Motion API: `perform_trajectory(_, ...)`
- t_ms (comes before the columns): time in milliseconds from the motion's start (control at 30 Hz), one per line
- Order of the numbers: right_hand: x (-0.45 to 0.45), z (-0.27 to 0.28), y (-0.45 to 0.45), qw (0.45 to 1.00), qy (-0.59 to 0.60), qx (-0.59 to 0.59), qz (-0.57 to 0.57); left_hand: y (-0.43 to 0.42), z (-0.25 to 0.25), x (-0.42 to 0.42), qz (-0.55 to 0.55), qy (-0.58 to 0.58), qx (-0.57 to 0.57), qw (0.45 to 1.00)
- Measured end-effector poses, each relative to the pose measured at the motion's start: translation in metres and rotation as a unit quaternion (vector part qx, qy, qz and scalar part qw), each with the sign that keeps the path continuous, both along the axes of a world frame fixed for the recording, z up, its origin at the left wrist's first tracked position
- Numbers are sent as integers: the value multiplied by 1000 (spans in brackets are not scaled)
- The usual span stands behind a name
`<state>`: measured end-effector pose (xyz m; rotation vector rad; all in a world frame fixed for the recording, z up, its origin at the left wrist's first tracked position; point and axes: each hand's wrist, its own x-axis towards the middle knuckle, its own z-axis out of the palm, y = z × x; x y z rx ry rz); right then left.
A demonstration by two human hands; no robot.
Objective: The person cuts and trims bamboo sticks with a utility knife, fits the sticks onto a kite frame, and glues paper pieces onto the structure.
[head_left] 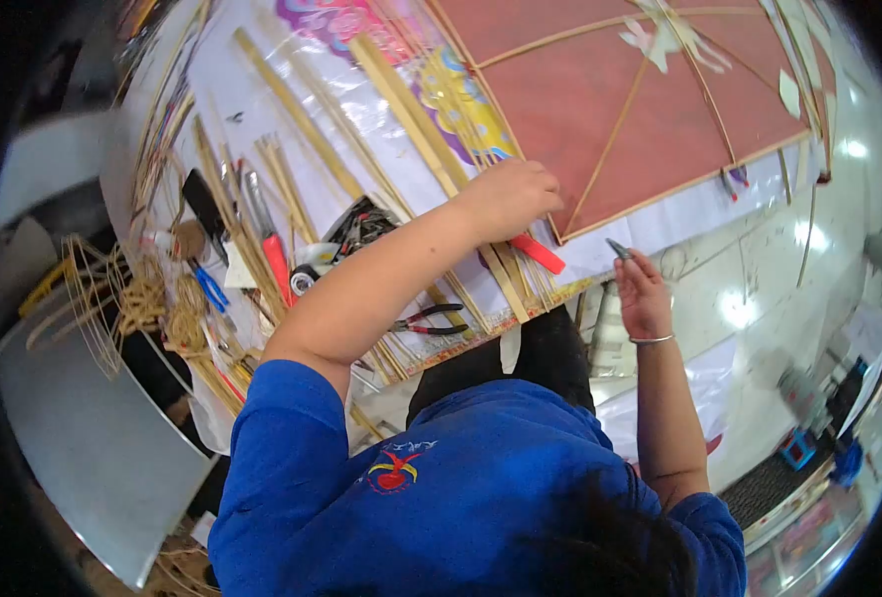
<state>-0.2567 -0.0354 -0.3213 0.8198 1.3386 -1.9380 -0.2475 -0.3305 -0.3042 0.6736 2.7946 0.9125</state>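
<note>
My left hand (514,202), its fingers curled together, is over the table beside the lower left corner of a red panel framed with thin strips (620,129). What it pinches, if anything, is hidden. Just below it sticks out a flat red handle (539,255), lying across bamboo strips (501,284); whether the hand touches it I cannot tell. Off the table's edge, my right hand (644,298) holds a small dark pointed object (617,249) at its fingertips; its kind is unclear.
Left of my arm lie red-handled pliers (431,318), a cutter with a red handle (274,261), blue-handled pliers (208,287) and coils of cord (142,298). Long bamboo slats (401,104) cross the white-covered table (224,85). A grey panel (103,428) stands at the left.
</note>
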Motion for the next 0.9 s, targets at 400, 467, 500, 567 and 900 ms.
perform_trajectory(400, 51, -43, -13, 994, -97, -4, -52, 22, -63, -14, -178, -31, -20, 983)
perform_trajectory(467, 51, -42, -14, 999, -18, 27, -8, 24, -62, -15, -184, -36, -18, 982)
perform_trajectory(500, 49, -40, -15, 999, 24, 44, 18, 25, -62, -16, -184, -36, -17, 982)
perform_trajectory(567, 46, -40, -12, 992, 90, 48, 75, 26, -60, -17, -197, -32, -19, 980)
perform_trajectory(900, 42, -39, -9, 997, -35, 64, 38, 26, -70, -11, -195, -9, -14, 981)
